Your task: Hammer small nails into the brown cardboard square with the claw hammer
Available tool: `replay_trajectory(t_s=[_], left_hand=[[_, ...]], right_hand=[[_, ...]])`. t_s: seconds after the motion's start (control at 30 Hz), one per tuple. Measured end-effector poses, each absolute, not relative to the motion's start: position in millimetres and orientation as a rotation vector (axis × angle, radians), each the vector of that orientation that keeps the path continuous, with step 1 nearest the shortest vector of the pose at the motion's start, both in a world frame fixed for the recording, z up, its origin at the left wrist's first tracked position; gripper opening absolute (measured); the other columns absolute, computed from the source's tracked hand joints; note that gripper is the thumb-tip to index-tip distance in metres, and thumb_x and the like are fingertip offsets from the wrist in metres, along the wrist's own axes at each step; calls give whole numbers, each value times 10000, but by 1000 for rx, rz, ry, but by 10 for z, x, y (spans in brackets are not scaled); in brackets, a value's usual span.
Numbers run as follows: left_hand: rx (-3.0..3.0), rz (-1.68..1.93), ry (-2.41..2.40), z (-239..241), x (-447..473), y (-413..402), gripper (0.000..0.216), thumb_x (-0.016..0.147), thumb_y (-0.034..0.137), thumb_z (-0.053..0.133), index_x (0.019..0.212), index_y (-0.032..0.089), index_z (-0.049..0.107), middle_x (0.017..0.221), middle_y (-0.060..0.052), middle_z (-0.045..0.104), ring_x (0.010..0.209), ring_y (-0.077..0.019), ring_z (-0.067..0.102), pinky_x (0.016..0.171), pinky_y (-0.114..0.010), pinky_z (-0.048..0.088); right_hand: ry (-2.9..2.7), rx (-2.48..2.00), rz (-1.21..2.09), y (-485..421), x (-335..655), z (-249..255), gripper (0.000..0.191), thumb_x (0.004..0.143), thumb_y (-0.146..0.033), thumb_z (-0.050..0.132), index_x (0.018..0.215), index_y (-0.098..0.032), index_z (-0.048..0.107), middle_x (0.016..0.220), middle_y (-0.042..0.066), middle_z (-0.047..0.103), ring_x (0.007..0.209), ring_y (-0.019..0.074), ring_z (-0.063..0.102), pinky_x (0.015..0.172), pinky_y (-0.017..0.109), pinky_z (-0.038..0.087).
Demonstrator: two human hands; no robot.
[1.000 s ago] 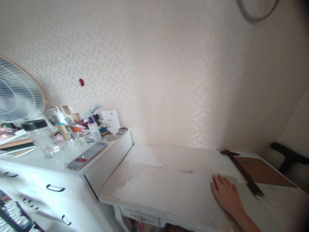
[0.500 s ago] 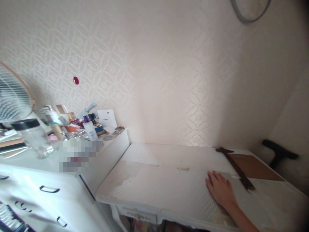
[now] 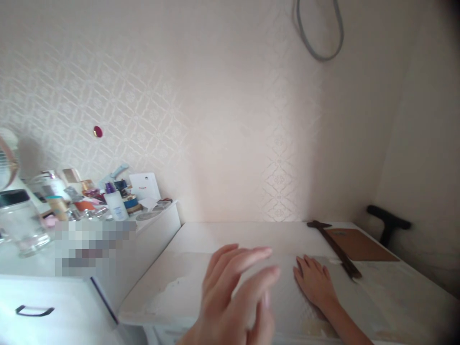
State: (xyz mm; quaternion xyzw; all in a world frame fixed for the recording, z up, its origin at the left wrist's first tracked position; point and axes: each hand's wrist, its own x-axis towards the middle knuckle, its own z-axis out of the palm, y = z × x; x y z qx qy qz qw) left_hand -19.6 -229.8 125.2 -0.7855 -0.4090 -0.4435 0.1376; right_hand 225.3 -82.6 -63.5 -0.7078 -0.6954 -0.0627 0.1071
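My left hand (image 3: 235,292) is raised in front of the camera above the white table (image 3: 230,235). Its fingers are bent and spread apart, and nothing is visible in them. My right hand (image 3: 313,282) lies palm down on the tabletop with its fingers stretched out, holding nothing. Just to its right rests a long dark brown tool (image 3: 338,251) with a crosspiece at the far end, like a hammer. Beside that tool lies a flat brown board (image 3: 362,244), which looks like a clipboard.
At the left stands a white cabinet (image 3: 154,254) crowded with bottles, including a clear jar (image 3: 23,225) with a black lid and a purple-capped bottle (image 3: 117,206). A black T-shaped handle (image 3: 388,223) rises beyond the table's right edge. A grey cable loop (image 3: 319,52) hangs on the wall.
My left hand has come into view from below and is lifted over the table. The right hand stays flat on the tabletop. The camera has turned, shifting the cabinet left and lower.
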Motion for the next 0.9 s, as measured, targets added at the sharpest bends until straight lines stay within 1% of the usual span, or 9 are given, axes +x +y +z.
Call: replay_trajectory(t_s=[0.07, 0.13, 0.2, 0.27, 0.33, 0.37, 0.5, 0.67, 0.9], left_hand=[[-2396, -1159, -1242, 1090, 15, -1967, 386, 897, 273, 402, 1253, 289, 550, 1226, -80, 599, 1151, -239, 542, 1000, -467, 453], [-2502, -947, -1506, 831, 174, -1573, 427, 893, 245, 356, 1282, 237, 533, 1288, -86, 570, 1203, -232, 510, 1037, -453, 418], [-2520, -662, -1786, 525, 245, -1205, 472, 894, 283, 353, 1339, 196, 483, 1395, -98, 485, 1301, -249, 420, 1113, -468, 310], [-2457, -434, -2003, 235, 240, -924, 532, 921, 336, 287, 1422, 180, 377, 1500, -92, 343, 1393, -260, 281, 1150, -495, 202], [-2370, -307, -2121, 5, 192, -743, 570, 934, 390, 234, 1457, 180, 319, 1546, -88, 235, 1432, -277, 169, 1151, -526, 145], [-2338, -267, -2167, -82, 163, -685, 582, 934, 404, 217, 1465, 181, 303, 1551, -92, 215, 1436, -289, 145, 1143, -546, 136], [-2320, -221, -2214, -261, 78, -596, 618, 934, 459, 165, 1458, 174, 325, 1540, -117, 233, 1428, -297, 173, 1133, -554, 130], [-2313, -212, -2191, -253, 67, -595, 610, 935, 463, 163, 1442, 185, 356, 1538, -108, 241, 1426, -281, 189, 1133, -536, 144], [-2314, -244, -2169, -254, 53, -574, 590, 940, 447, 187, 1424, 176, 386, 1527, -113, 268, 1415, -287, 223, 1128, -538, 156]], right_hand=[[-2052, -2081, -176, -813, 2248, -633, 489, 917, -321, 290, 1301, -147, 538, 1392, 154, 480, 1283, 317, 406, 1027, 533, 289], [-2054, -2084, -162, -806, 2238, -626, 493, 917, -323, 287, 1309, -149, 529, 1397, 154, 472, 1296, 318, 391, 1035, 538, 276], [-2055, -2090, -143, -807, 2220, -609, 499, 918, -324, 283, 1324, -154, 517, 1415, 152, 453, 1307, 319, 379, 1044, 547, 260], [-2058, -2091, -124, -814, 2198, -586, 505, 923, -315, 271, 1346, -161, 500, 1443, 147, 422, 1322, 317, 362, 1053, 556, 245], [-2066, -2077, -113, -818, 2179, -564, 512, 927, -297, 259, 1378, -174, 469, 1473, 137, 383, 1345, 313, 329, 1061, 564, 231], [-2075, -2060, -111, -818, 2173, -556, 517, 929, -292, 254, 1397, -182, 446, 1486, 131, 365, 1357, 311, 311, 1064, 566, 226], [-2097, -2014, -87, -800, 2176, -541, 531, 941, -328, 234, 1432, -203, 396, 1517, 116, 308, 1386, 319, 250, 1072, 588, 191], [-2092, -2023, -3, -777, 2206, -521, 547, 944, -393, 229, 1419, -200, 419, 1502, 129, 333, 1380, 330, 261, 1075, 593, 172], [-2071, -2006, 90, -807, 2199, -427, 540, 940, -376, 238, 1406, -189, 435, 1504, 132, 331, 1386, 314, 251, 1085, 566, 167]])
